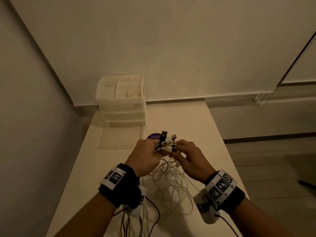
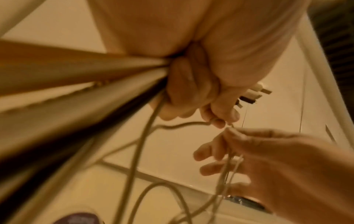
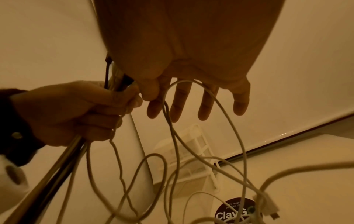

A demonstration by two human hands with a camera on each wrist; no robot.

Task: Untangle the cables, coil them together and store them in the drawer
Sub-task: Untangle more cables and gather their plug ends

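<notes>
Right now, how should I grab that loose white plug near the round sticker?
Pinch the loose white plug across its wide plastic body, coming from above. That part looks flat and stiff; the metal tip is small and the cord just bends. The left hand grips the other cables; the right hand pinches one.

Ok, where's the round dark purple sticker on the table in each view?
Head: round dark purple sticker just beyond the left hand, mostly hidden.
Left wrist: sticker at bottom edge, left of centre, blurred.
Right wrist: sticker bottom right, white lettering.
Shared landmark: left hand gripping the cable bunch.
</notes>
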